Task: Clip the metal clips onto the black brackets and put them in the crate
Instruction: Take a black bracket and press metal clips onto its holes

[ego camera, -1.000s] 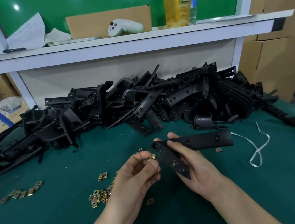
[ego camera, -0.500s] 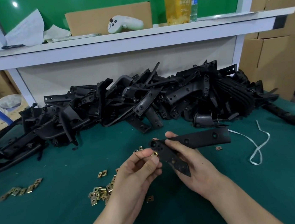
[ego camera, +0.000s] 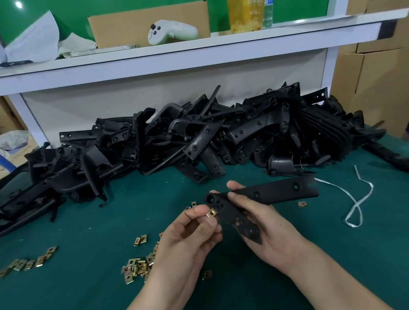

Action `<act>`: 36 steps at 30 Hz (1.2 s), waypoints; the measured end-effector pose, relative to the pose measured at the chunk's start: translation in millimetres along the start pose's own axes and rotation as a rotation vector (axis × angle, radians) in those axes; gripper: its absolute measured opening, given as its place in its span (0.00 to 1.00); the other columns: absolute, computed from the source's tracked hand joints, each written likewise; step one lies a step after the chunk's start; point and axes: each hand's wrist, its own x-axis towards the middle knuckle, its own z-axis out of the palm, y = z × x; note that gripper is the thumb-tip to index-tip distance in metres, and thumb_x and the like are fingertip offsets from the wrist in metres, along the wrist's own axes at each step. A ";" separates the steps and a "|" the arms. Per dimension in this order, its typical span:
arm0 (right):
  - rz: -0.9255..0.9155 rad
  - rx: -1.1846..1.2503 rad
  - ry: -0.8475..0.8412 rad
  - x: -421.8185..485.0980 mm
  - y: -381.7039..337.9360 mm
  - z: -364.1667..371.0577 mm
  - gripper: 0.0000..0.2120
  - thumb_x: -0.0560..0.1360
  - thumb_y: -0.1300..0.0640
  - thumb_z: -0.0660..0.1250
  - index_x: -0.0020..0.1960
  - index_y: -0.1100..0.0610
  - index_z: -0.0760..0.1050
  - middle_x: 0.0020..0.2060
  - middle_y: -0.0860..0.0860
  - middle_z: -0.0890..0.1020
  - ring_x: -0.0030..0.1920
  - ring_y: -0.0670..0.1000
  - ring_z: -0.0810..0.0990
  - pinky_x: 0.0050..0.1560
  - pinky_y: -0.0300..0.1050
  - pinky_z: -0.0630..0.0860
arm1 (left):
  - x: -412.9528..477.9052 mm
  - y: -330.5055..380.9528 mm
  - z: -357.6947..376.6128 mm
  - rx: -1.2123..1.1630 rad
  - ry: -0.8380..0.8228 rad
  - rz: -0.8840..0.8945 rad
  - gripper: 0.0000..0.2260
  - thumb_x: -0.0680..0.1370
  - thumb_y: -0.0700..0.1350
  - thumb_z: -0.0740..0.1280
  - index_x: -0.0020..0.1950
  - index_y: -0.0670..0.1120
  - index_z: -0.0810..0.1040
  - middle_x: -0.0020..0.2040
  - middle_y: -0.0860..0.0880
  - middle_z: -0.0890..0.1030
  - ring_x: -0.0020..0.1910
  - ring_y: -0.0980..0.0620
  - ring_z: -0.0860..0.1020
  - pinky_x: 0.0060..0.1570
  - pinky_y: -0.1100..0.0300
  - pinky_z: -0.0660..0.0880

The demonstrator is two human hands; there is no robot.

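1. The left hand [ego camera: 195, 235] pinches one small gold metal clip [ego camera: 211, 213] between thumb and fingers.
2. A second ago the clip was a little way off. Now it touches the edge of the black bracket [ego camera: 275, 192], near its bend.
3. The right hand [ego camera: 265, 222] grips the bracket at the bend, fingers curled round it. It holds the bracket up off the table, just as before.
4. I think the clip is about to be pushed on. I see no clip fixed on this bracket yet, so this piece is only just begun.
5. The crate is not in view.
6. The table has a dark green cloth [ego camera: 61, 301]. Loose clips [ego camera: 137, 265] lie near the left wrist. A big pile of brackets [ego camera: 196, 140] fills the back. A white strap [ego camera: 356, 203] lies to the right.
7. Above is a white shelf [ego camera: 160, 57] with a white game controller [ego camera: 172, 34] and a yellow bottle [ego camera: 246, 0]. Cardboard boxes [ego camera: 382, 81] stand at the right.
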 end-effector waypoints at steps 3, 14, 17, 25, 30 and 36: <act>0.000 -0.005 0.007 -0.1 -0.2 0.1 0.15 0.76 0.61 0.68 0.63 0.55 0.77 0.61 0.62 0.81 0.60 0.58 0.82 0.48 0.44 0.82 | -0.7 0.2 -0.2 0.003 -0.002 -0.009 0.12 0.70 0.36 0.71 0.54 0.39 0.80 0.42 0.43 0.80 0.39 0.51 0.81 0.44 0.59 0.82; 0.000 -0.003 0.017 1.6 -0.3 -1.7 0.17 0.76 0.60 0.69 0.64 0.55 0.76 0.62 0.61 0.81 0.61 0.58 0.82 0.49 0.43 0.82 | -1.8 1.8 1.8 -0.023 -0.004 -0.031 0.13 0.70 0.36 0.71 0.55 0.38 0.80 0.41 0.43 0.79 0.38 0.51 0.81 0.43 0.59 0.82; 0.002 -0.007 0.015 2.8 0.2 -3.5 0.16 0.77 0.61 0.69 0.64 0.55 0.76 0.62 0.61 0.81 0.62 0.58 0.82 0.49 0.44 0.82 | -1.8 2.1 1.7 -0.034 -0.010 -0.046 0.13 0.70 0.35 0.71 0.55 0.38 0.80 0.43 0.43 0.79 0.38 0.51 0.81 0.43 0.59 0.82; 0.011 -0.012 0.001 2.9 0.7 -5.0 0.16 0.78 0.60 0.69 0.65 0.55 0.76 0.63 0.61 0.81 0.63 0.58 0.81 0.50 0.44 0.82 | -0.5 2.4 0.9 -0.019 0.015 -0.035 0.14 0.70 0.36 0.71 0.55 0.38 0.80 0.42 0.43 0.80 0.38 0.51 0.81 0.42 0.59 0.82; 0.018 -0.017 0.002 2.6 0.8 -4.7 0.16 0.77 0.60 0.69 0.64 0.55 0.77 0.62 0.61 0.81 0.62 0.58 0.82 0.49 0.43 0.82 | -1.0 1.5 0.1 -0.002 0.026 -0.041 0.13 0.70 0.37 0.72 0.54 0.39 0.80 0.42 0.43 0.80 0.38 0.51 0.81 0.42 0.58 0.81; 0.018 -0.026 0.008 3.1 0.6 -3.8 0.14 0.77 0.61 0.69 0.62 0.54 0.78 0.62 0.62 0.81 0.62 0.58 0.82 0.49 0.43 0.82 | -0.3 1.9 -1.0 0.007 0.026 -0.047 0.11 0.68 0.38 0.74 0.50 0.42 0.84 0.41 0.43 0.81 0.39 0.51 0.81 0.42 0.59 0.81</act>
